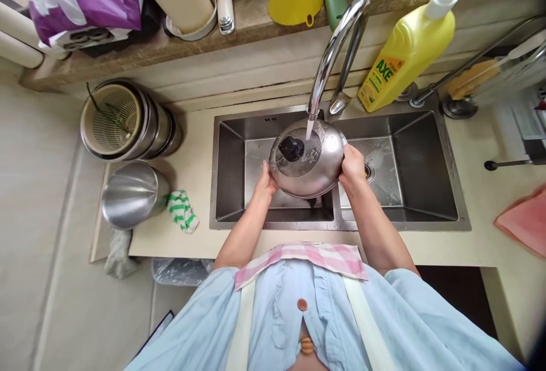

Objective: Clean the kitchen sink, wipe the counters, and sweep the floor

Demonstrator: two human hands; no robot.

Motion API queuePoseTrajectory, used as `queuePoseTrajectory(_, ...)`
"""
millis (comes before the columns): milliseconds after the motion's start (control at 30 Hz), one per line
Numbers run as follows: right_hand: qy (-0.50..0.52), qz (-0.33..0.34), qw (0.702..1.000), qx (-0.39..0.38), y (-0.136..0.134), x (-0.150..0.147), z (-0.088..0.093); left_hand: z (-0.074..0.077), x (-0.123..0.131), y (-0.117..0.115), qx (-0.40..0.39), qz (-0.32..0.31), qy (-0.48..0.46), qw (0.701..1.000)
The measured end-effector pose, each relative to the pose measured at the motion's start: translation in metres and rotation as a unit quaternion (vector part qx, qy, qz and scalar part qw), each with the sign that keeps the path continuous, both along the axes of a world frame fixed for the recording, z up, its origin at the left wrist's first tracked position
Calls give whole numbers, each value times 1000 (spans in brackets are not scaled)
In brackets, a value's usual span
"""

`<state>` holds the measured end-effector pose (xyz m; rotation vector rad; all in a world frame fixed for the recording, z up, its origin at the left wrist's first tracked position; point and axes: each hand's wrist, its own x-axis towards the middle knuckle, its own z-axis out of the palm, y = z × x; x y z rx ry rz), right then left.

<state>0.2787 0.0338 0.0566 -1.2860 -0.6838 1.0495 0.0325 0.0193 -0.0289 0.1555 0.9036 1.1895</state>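
Note:
Over the divider of the double steel sink (426, 220), both my hands hold a round steel pot lid (313, 174) with a glass centre and a black knob (292, 148). My left hand (265, 182) grips its left rim, fingers curled under it. My right hand (353, 167) grips the right rim. The chrome faucet (330, 55) arches above, and water (309, 130) runs from its spout onto the lid.
A yellow dish soap bottle (407, 52) stands behind the right basin. On the left counter are stacked steel pots with a strainer (117, 120), a tipped steel pot (132, 193) and a green-striped cloth (182, 210). A pink cloth (524, 223) lies at right.

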Motion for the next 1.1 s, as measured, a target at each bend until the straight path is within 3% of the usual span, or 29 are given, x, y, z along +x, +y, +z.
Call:
queuePoseTrajectory(133, 67, 79, 993, -63, 21, -20, 1, 10, -32, -32, 16, 86, -6, 996)
queuePoseTrajectory(267, 113, 177, 973, -97, 41, -45, -2, 27, -44, -59, 66, 183, -28, 980)
queuePoseTrajectory(433, -21, 205, 975, -77, 48, -58, -2, 58, -42, -77, 112, 198, -5, 974)
queuePoseTrajectory(533, -73, 182, 979, -49, 51, -42, 17, 80, -42, -83, 119, 208, 32, 970)
queuePoseTrajectory(700, 32, 116, 992, -46, 81, -9, 73, 108, -37, -87, 96, 251, 50, 962)
queuePoseTrajectory(767, 46, 122, 989, -72, 91, -6, 88, 111, -35, -87, 74, 267, 53, 959)
queuePoseTrajectory(867, 40, 135, 987, -84, 95, -10, 93, 108, -31, -87, 56, 265, 55, 961)
queuePoseTrajectory(1000, 12, 112, 992, -64, 88, -21, 83, 97, -30, -88, 46, 264, 52, 962)
queuePoseTrajectory(1100, -22, 74, 996, -54, 86, -25, 65, 92, -33, -88, 50, 257, 54, 964)
